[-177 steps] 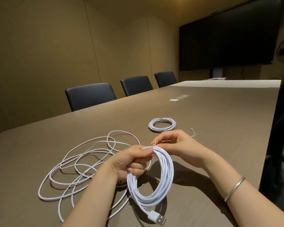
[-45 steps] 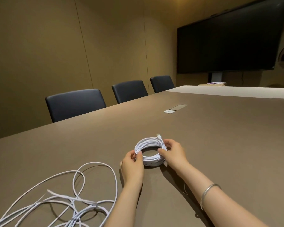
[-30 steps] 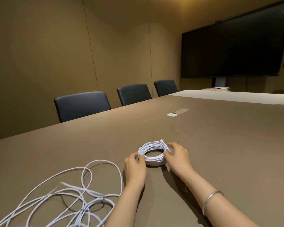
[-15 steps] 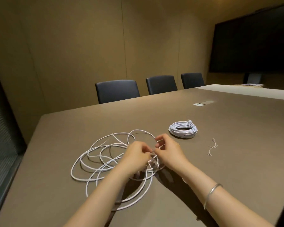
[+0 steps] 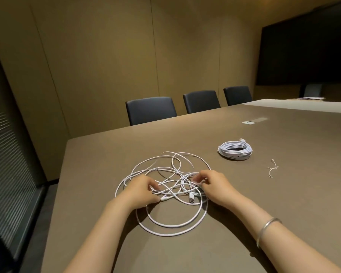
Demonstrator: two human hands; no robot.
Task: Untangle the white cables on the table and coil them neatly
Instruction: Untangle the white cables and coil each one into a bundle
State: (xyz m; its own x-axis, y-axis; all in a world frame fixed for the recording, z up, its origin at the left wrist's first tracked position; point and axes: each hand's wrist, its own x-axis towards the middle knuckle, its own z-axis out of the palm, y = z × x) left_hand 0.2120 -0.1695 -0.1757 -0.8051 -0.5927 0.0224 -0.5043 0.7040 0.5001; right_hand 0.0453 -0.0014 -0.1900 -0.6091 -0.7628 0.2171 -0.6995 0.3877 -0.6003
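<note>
**Both hands in the loose tangle**

Left hand (image 5: pixel 144 189): fingers curled down into the tangled cable (image 5: pixel 165 194), grip closed around strands near a small connector (image 5: pixel 164 198). Right hand (image 5: pixel 215 186): fingertips pinching strands at the tangle's right side. USB plug (image 5: pixel 191 199) lies between the hands. Tangle sprawls on the bench (image 5: pixel 283 194), near-centre. Coiled cable (image 5: pixel 235 150) sits well apart, far right; a twist tie (image 5: pixel 272 168) lies right of it. Bracelet (image 5: pixel 267 228) on right wrist.

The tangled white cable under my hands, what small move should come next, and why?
Probably lift out the plug end lying free between the left hand and right hand, then feed it back through the loops of the tangled cable; a free end undoes crossings.
</note>
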